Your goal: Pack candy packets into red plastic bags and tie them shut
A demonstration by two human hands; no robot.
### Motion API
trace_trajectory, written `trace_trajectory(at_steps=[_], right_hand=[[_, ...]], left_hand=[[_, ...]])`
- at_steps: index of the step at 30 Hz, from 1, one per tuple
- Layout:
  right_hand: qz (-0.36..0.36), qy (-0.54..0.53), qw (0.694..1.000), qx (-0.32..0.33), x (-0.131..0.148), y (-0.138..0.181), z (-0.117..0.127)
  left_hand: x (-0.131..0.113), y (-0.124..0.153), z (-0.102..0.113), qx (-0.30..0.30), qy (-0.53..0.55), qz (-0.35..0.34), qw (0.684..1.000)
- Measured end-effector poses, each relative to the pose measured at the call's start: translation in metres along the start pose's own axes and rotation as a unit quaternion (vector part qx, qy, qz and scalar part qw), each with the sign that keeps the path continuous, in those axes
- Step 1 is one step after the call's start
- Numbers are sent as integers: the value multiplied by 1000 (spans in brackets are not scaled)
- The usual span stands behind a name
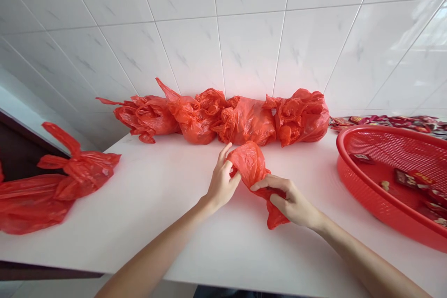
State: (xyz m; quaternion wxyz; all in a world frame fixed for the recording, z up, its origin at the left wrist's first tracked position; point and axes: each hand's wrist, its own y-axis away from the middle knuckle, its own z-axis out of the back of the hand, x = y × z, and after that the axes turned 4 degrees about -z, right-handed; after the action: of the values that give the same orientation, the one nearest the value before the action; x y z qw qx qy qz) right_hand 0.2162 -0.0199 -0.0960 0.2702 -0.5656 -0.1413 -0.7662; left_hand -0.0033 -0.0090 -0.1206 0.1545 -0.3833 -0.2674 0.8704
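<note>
Left grip point(221, 181): narrow, thumb and fingers closed on one edge of the limp red bag point(249, 163). Right grip point(293, 200): also narrow, pinching gathered film lower on the same bag. The bag hangs between your two grips, just above or touching the desk point(146, 209); which, cannot tell.

Likely reason for the two-point hold: thin film folds on itself, so you would need one grip to steady it while the other works the edge. The loose tail drops below your right grip, probably because nothing supports it there.

Ahead of both grips: row of bulging bags point(251, 121), packed side by side near the tiled wall point(251, 46). Presumably set back to leave working room before you. Contents not readable.

Well to the left of your left grip: knotted bag point(35, 195), lying on its side near the desk edge.

To the right of your right grip: red basket point(370, 200), small packets point(405, 178) inside, seemingly within easy reach. Beyond it, more wrappers or packets point(387, 122) lie along the wall.
</note>
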Motion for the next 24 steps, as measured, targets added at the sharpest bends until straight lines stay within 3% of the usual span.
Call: trace_trajectory(at_steps=[5,7,9,11,13,15,17,19,24], right_hand=[[4,-13,1000,22,7,1,3],[31,47,998,18,8,-1,6],[59,180,982,-14,6,-3,11],[33,340,936,-80,4,-7,18],[-54,459,872,-160,2,-10,26],[-132,514,819,-217,1,-13,36],[-171,532,793,-242,0,-14,48],[-194,532,788,-242,-2,-13,61],[-195,490,804,-274,-12,-10,89]], left_hand=[[7,-4,3,-37,-36,-77,996],[9,-5,6,-17,-52,-80,995],[10,-5,10,16,-62,-58,996],[9,-5,14,56,-72,-25,996],[6,-4,16,98,-81,-7,992],[2,-3,17,133,-79,-11,988],[-1,-2,16,154,-68,-21,986],[-2,-3,16,146,-56,-23,987],[9,-13,25,26,-36,0,999]])
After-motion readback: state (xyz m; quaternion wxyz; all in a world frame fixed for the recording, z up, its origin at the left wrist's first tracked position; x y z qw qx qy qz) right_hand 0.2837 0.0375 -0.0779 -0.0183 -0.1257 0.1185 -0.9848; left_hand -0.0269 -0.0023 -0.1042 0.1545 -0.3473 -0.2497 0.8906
